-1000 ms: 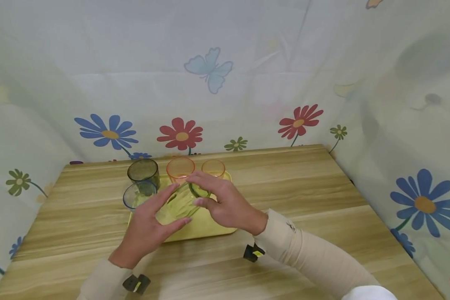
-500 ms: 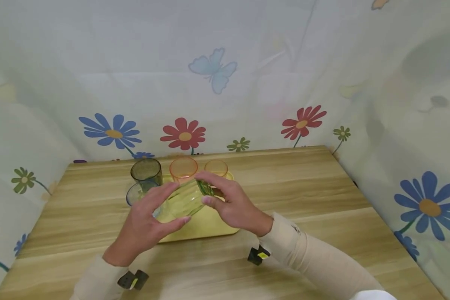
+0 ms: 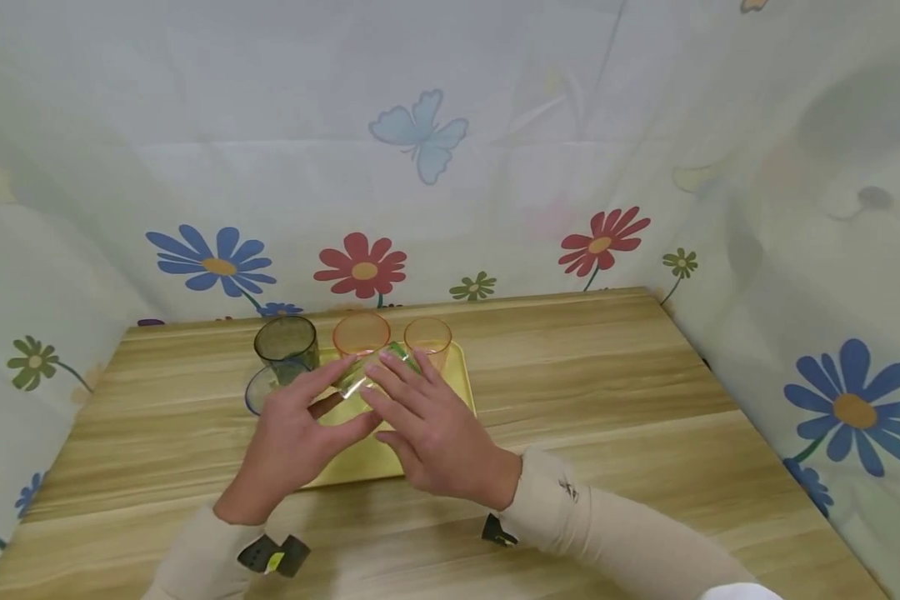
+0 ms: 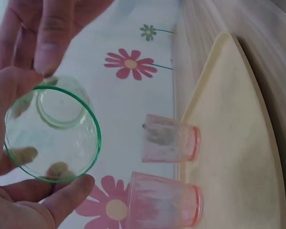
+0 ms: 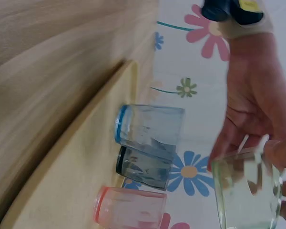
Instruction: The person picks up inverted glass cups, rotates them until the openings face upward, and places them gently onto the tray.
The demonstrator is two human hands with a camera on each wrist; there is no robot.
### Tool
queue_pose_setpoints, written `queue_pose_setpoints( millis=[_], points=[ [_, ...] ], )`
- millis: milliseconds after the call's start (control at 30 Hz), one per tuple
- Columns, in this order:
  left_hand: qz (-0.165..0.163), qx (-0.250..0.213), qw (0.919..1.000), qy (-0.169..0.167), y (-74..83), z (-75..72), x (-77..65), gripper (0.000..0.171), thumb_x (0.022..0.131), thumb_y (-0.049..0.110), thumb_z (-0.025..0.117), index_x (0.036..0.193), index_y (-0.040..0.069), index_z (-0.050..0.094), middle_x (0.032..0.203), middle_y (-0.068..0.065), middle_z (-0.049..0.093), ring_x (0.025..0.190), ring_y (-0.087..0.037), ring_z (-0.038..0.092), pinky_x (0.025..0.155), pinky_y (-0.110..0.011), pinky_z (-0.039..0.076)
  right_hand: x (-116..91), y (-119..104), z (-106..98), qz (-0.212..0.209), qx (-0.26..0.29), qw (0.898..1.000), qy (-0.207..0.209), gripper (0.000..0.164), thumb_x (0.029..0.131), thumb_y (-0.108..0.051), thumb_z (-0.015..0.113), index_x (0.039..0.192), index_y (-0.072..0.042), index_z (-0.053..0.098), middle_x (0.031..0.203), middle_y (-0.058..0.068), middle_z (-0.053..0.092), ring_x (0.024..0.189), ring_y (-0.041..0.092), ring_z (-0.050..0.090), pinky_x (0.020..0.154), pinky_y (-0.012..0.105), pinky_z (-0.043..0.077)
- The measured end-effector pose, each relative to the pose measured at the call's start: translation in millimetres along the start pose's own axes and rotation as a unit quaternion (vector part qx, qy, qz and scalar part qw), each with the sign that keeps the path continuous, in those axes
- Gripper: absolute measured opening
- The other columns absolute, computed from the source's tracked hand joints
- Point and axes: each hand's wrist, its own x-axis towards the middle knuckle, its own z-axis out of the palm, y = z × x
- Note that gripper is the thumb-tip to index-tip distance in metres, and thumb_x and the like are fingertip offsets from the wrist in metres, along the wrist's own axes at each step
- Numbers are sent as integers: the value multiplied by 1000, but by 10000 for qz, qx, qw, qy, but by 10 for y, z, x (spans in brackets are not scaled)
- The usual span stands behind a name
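A pale green tumbler point(image 3: 354, 382) is held tilted above the tray, between both hands. My left hand point(image 3: 288, 446) grips it, thumb on one side and fingers round the other. My right hand point(image 3: 438, 437) lays nearly straight fingers across its upper side; the right thumb stays close to the left thumb. From the left wrist view, the tumbler point(image 4: 69, 145) turns its green rim toward the camera, with the base pointing away. In the right wrist view the same tumbler point(image 5: 245, 200) has fingertips on its wall. Its far side is hidden behind the hands in the head view.
On the yellow tray point(image 3: 461, 387) stand a dark grey tumbler point(image 3: 285, 342), a blue-rimmed one point(image 3: 258, 387), a red-orange one point(image 3: 360, 333) and an orange one point(image 3: 427, 337). The tray lies on a wood-grain table point(image 3: 600, 400), with flower-printed cloth point(image 3: 525, 167) behind.
My right hand has shifted from pinching the tumbler's base to lying over its upper side with fingers extended. The tumbler has turned between the hands; my left hand stays round it.
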Motion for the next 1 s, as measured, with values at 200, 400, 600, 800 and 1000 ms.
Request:
queue_pose_setpoints(
  millis=[200, 400, 600, 800, 1000],
  points=[
    [-909, -283, 9954, 120, 124, 40, 29, 71, 86, 23, 88, 145, -1, 58, 131, -21, 70, 117, -32, 71, 93, -38, 61, 3, -64, 116, 198, -226, 9995, 124, 59, 91, -20, 81, 142, 0, 58, 150, 25, 58, 142, 41, 55, 121, 53, 43],
    [-1432, -649, 9872, 268, 161, 79, 4, 76, 84, 30, 89, 147, 3, 57, 145, -16, 64, 125, -32, 69, 95, -34, 60, -2, -38, 170, 509, 167, 9980, 330, 54, 93, -12, 78, 141, 2, 58, 147, 26, 60, 140, 41, 57, 120, 53, 44],
    [-1897, -2013, 9600, 427, 169, 139, -89, 72, 89, 19, 85, 152, 8, 53, 151, -14, 59, 138, -27, 60, 95, -15, 56, -40, -94, 183, 2123, 2125, 9533, 302, 54, 95, -4, 72, 145, 7, 54, 151, 27, 57, 144, 39, 53, 119, 48, 45],
    [-2056, -2298, 9499, 509, 124, 238, -166, 79, 91, 14, 82, 158, 5, 42, 165, -12, 42, 150, -25, 45, 107, -15, 44, -30, -180, 241, 4220, 4921, 7595, 532, 51, 105, 1, 55, 155, 5, 43, 156, 27, 50, 143, 42, 52, 111, 31, 51],
    [-1812, -1653, 9689, 328, -40, 262, -177, 73, 97, 15, 75, 160, 5, 39, 169, -15, 34, 152, -32, 39, 115, -35, 38, -18, -187, 390, 4894, 5497, 6726, 766, 50, 106, 0, 52, 156, 4, 42, 150, 31, 54, 140, 44, 54, 106, 21, 53]
  ],
)
